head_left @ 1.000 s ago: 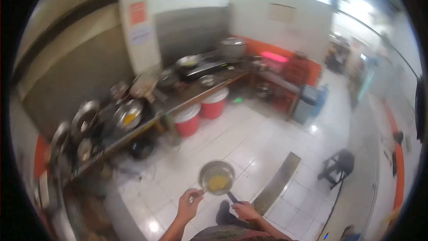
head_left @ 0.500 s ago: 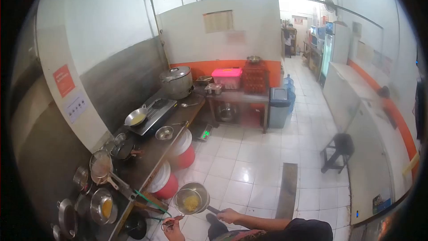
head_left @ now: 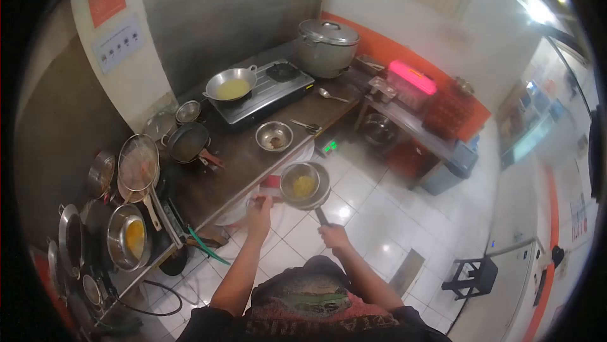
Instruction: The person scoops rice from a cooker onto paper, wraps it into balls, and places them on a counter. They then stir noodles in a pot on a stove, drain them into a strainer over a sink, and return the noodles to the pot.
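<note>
My right hand [head_left: 334,237] is closed round the dark handle of a metal saucepan [head_left: 323,185], held out over the floor beside the counter. A smaller round vessel [head_left: 286,179] overlaps the pan's opening, with clumped yellow food [head_left: 305,186] inside. My left hand [head_left: 260,206] is closed at the left of the pan, fingers round a small dark thing that I cannot make out. Nearest on the counter is a metal bowl [head_left: 266,133] with a little brown matter in it. Scissors [head_left: 309,127] lie beside that bowl.
A wok [head_left: 217,84] with yellowish liquid sits on the gas stove [head_left: 253,105]. Behind stands a big lidded pot [head_left: 324,54]. Strainers [head_left: 139,160], a frying pan [head_left: 188,142] and bowls crowd the left end. A black stool [head_left: 471,278] stands at right; a green hose [head_left: 203,244] hangs below the counter.
My view has turned down and toward the counter. The saucepan and both hands now appear higher in view, with the pan near the counter's front edge; both hands stay closed.
</note>
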Action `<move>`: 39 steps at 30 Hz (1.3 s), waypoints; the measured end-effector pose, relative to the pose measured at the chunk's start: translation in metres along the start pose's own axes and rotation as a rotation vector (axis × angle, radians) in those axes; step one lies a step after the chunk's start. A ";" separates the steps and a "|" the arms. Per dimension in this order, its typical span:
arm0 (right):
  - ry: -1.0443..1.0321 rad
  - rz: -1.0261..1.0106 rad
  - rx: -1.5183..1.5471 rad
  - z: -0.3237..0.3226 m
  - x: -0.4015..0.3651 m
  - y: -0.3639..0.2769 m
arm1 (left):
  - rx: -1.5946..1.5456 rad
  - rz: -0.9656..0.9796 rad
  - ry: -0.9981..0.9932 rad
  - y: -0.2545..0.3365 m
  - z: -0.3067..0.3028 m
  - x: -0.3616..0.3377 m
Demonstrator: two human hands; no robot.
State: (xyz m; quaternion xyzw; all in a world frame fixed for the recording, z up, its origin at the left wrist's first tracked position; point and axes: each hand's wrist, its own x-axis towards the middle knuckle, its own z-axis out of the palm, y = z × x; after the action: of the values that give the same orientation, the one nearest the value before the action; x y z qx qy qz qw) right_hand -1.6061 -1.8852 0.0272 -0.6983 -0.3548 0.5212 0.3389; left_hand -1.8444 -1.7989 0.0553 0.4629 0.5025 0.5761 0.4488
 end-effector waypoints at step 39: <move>-0.158 -0.366 -0.891 -0.022 0.489 -0.256 | -1.353 -0.810 0.548 -0.292 0.047 0.334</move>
State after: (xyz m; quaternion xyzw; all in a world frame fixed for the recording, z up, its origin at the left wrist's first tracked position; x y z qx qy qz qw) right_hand -1.5213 -1.3396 0.0092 -0.6599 -0.6848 0.3021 0.0653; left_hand -1.8396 -1.4364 -0.2049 -0.2798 0.2670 0.6397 0.6642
